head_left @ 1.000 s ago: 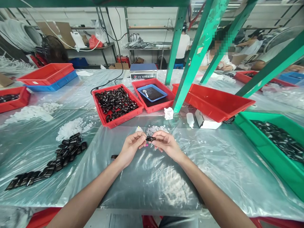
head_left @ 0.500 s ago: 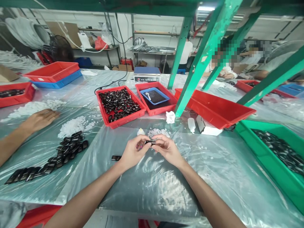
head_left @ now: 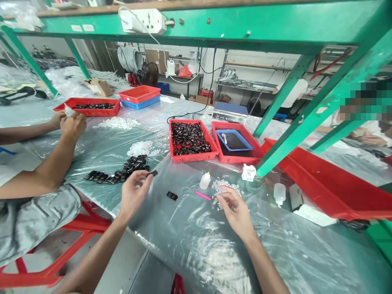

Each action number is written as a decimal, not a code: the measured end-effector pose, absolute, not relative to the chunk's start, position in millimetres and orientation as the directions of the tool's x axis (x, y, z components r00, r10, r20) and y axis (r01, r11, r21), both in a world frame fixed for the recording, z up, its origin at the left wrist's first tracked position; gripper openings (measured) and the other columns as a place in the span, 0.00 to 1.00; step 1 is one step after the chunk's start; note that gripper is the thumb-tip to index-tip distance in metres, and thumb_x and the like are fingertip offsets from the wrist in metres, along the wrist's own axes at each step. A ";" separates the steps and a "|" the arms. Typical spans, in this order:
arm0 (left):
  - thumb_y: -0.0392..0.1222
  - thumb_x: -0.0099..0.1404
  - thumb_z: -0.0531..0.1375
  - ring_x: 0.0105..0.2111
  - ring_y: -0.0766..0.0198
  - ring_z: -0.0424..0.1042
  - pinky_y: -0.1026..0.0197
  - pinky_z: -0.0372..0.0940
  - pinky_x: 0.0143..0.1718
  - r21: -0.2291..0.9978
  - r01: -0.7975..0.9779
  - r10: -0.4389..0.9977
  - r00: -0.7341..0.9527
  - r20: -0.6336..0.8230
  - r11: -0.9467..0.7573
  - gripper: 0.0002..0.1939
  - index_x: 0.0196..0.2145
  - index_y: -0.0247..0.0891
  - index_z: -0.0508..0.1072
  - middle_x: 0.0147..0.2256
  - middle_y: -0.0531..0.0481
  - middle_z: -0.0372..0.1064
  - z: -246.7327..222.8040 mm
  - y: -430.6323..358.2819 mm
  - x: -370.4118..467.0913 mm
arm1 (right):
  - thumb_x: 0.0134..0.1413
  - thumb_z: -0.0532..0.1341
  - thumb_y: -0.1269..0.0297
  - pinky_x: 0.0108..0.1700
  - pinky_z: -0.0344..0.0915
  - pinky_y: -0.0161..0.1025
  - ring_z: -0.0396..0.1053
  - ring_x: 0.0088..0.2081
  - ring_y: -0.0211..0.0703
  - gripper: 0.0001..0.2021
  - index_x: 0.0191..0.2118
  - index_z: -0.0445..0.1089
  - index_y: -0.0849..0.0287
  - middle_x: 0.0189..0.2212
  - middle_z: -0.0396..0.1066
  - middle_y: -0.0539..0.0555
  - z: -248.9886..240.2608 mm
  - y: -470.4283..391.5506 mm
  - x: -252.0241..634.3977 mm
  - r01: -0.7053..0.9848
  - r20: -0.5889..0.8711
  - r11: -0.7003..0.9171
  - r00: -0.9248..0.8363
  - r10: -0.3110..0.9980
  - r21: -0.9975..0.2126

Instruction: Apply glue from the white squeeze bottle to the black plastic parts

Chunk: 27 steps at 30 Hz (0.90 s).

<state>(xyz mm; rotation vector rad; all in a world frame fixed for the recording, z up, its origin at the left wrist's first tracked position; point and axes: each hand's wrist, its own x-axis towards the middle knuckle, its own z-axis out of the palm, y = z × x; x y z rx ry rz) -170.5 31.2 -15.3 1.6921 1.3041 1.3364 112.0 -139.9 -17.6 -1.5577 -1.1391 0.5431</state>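
My left hand [head_left: 134, 194] pinches a small glossy black plastic piece [head_left: 152, 173] between thumb and fingers, beside a cluster of similar black pieces [head_left: 131, 165]. My right hand [head_left: 235, 212] is over the near edge of a scatter of tiny white parts [head_left: 228, 187]. Its thumb and fingertips curl close together, and whatever sits between them is too small to make out. Between the hands lie a single black piece [head_left: 172, 196] and a pink-handled tool with a thin metal shaft [head_left: 202, 195]. A small white squeeze bottle [head_left: 205, 180] stands just behind the tool.
A red tray of black pieces [head_left: 192, 157] and another red tray [head_left: 241, 159] holding a blue tray [head_left: 234, 140] stand behind. Green posts [head_left: 306, 110] rise at right. At left, a co-worker's hands [head_left: 72, 122] hold a white item near white parts [head_left: 118, 123].
My hands have parted: the left moved leftward with a black piece, the right is at the white parts. The pink-handled tool now lies in plain sight. My view has turned left.
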 end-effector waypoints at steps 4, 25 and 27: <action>0.55 0.65 0.61 0.48 0.48 0.74 0.49 0.68 0.50 0.685 0.648 0.904 0.014 0.426 -0.333 0.22 0.50 0.38 0.72 0.48 0.40 0.77 -11.7 61.9 -218.5 | 0.61 0.63 0.47 0.27 0.65 0.41 0.68 0.26 0.44 0.18 0.48 0.73 0.54 0.30 0.77 0.54 -21.0 -137.7 111.0 0.386 0.225 0.052 0.419 0.880 -0.921; 0.47 0.69 0.59 0.37 0.58 0.76 0.59 0.70 0.38 0.627 0.337 0.585 0.775 0.239 -0.702 0.10 0.43 0.43 0.78 0.39 0.48 0.79 -5.5 -11.1 -119.7 | 0.64 0.62 0.56 0.28 0.61 0.37 0.67 0.24 0.40 0.10 0.42 0.80 0.51 0.31 0.79 0.50 -18.8 -140.9 101.0 0.512 0.275 0.083 0.313 0.909 -0.855; 0.48 0.69 0.61 0.36 0.60 0.76 0.59 0.69 0.37 0.691 0.280 0.597 0.755 0.270 -0.666 0.10 0.45 0.44 0.77 0.39 0.49 0.80 -5.2 -22.9 -101.7 | 0.64 0.63 0.54 0.28 0.61 0.37 0.67 0.25 0.40 0.12 0.46 0.80 0.52 0.32 0.79 0.50 -15.4 -141.2 98.3 0.467 0.267 0.100 0.306 0.914 -0.879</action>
